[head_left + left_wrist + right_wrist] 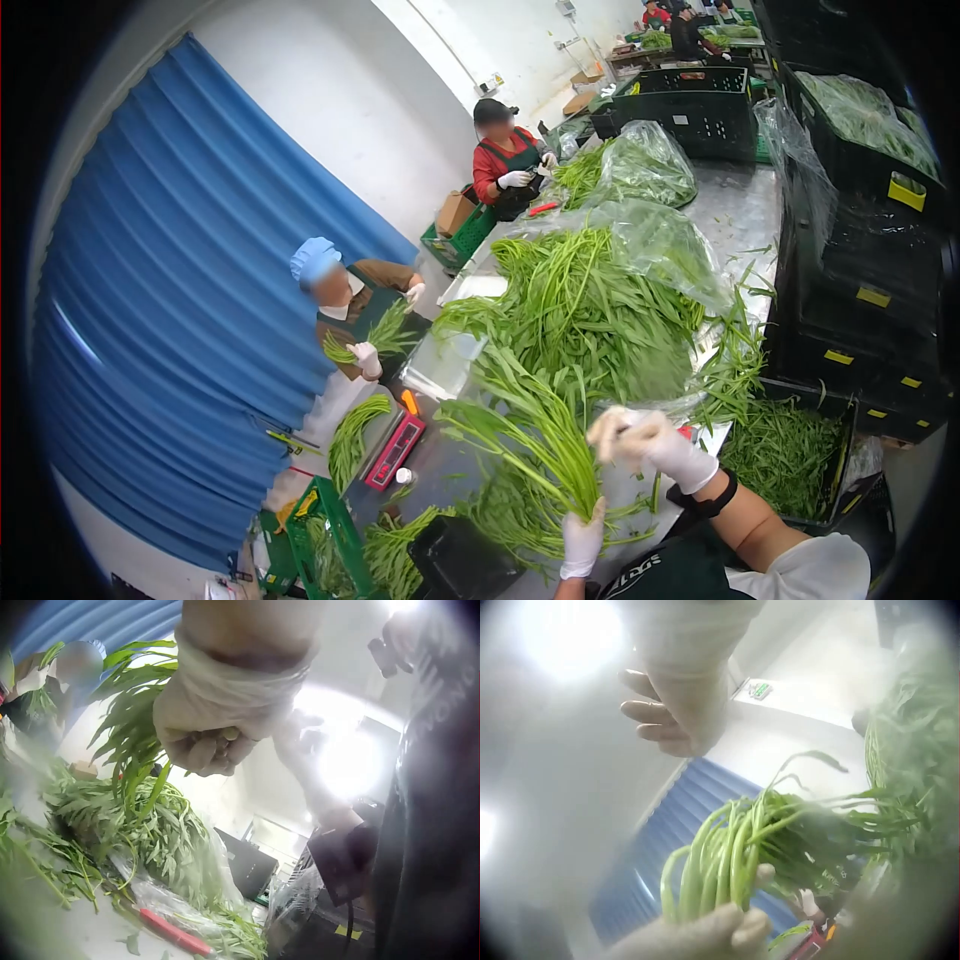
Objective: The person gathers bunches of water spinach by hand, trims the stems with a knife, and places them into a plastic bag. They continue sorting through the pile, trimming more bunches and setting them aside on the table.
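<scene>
Near the metal table edge (714,440), left fingers (201,755) clamp leafy stems (574,478); right fingers (646,712) hover parted in open air.

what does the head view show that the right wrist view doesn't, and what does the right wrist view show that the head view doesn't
Only the head view shows the stacked black plastic crates with yellow labels and the green plastic crate at lower left.

Only the right wrist view shows the bright white overhead light.

Both show the pleated blue curtain, the bunch of long green leafy stems, the white-gloved left hand gripping it, and the white-gloved right hand.
</scene>
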{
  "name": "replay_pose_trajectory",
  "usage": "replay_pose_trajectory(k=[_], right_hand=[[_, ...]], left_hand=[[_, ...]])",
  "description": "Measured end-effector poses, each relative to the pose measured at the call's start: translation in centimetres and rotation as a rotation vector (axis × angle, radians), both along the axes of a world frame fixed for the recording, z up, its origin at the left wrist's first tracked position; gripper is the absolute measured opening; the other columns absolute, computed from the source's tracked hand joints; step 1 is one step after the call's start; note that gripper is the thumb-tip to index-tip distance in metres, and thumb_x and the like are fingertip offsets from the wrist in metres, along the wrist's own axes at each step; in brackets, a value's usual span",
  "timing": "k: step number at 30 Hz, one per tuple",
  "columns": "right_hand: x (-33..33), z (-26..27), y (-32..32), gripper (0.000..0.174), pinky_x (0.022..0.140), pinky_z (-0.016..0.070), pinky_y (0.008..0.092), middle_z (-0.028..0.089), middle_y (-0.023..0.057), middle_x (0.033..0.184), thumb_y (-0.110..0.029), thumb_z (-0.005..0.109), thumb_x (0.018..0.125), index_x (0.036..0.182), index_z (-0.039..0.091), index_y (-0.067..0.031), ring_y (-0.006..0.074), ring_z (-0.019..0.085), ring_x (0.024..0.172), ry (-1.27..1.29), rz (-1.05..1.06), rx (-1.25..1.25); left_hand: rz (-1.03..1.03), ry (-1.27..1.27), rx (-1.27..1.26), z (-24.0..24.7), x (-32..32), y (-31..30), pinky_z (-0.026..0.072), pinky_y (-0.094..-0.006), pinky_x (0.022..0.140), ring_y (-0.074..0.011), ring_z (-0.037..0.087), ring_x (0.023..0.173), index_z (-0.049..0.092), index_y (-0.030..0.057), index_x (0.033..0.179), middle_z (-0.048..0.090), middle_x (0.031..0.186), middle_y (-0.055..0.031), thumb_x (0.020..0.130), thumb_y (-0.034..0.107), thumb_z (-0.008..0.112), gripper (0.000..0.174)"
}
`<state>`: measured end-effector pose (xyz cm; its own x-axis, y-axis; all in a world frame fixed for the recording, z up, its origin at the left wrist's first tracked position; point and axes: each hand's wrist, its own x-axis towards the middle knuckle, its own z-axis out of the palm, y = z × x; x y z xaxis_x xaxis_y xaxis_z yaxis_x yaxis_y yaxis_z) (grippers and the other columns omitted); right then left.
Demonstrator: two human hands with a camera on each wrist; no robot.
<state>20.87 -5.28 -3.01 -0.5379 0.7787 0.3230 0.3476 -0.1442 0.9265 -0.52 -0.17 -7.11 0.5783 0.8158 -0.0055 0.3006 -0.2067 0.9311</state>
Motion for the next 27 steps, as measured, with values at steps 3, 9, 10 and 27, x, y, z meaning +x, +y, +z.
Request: replay_pose_trajectory(k=[3,9,10,27], right_hand=[[-3.5,7.9,2.0,0.032,0.078,0.0432,0.0354,0.060,0.0057,0.095,-0.034,0.070,0.074,0.095,0.063,-0.0105,0.0235,0.056,0.094,1.747,0.695,-0.088],[-6.2,9.1,5.0,0.025,0.072,0.0416,0.0337,0.058,0.0042,0.081,-0.033,0.068,0.073,0.081,0.063,-0.0098,0.0234,0.054,0.082,1.513,0.295,-0.052],[-6.4,9.0,5.1,0.025,0.072,0.0416,0.0337,0.058,0.0042,0.081,-0.033,0.068,0.073,0.081,0.063,-0.0098,0.0234,0.054,0.082,1.506,0.306,-0.052],[-1.0,1.2,3.9,0.013,0.059,0.0390,0.0216,0.053,-0.0027,0.071,-0.013,0.066,0.081,0.081,0.064,-0.0004,0.0071,0.047,0.061,2.844,0.509,0.066]], left_hand=[[-0.044,0.174,0.181,-1.8,-0.4,0.2,0.0451,-0.0361,0.059,-0.0275,0.057,0.063,0.062,-0.0043,0.084,0.062,0.072,-0.0170,0.085,0.022,0.064,0.026],[-0.074,0.191,0.467,0.2,0.2,-0.3,0.0452,-0.0438,0.058,-0.0425,0.057,0.067,0.059,-0.0015,0.089,0.060,0.074,-0.0243,0.085,0.029,0.061,0.031],[-0.075,0.204,0.441,-0.2,0.1,-0.2,0.0456,-0.0435,0.059,-0.0425,0.057,0.069,0.058,-0.0013,0.092,0.060,0.075,-0.0246,0.085,0.029,0.061,0.031],[-0.098,-0.353,-0.607,0.5,-0.1,-0.3,0.0343,-0.0181,0.048,-0.0069,0.047,0.057,0.048,-0.0001,0.121,0.057,0.075,-0.0028,0.084,0.006,0.062,0.040]])
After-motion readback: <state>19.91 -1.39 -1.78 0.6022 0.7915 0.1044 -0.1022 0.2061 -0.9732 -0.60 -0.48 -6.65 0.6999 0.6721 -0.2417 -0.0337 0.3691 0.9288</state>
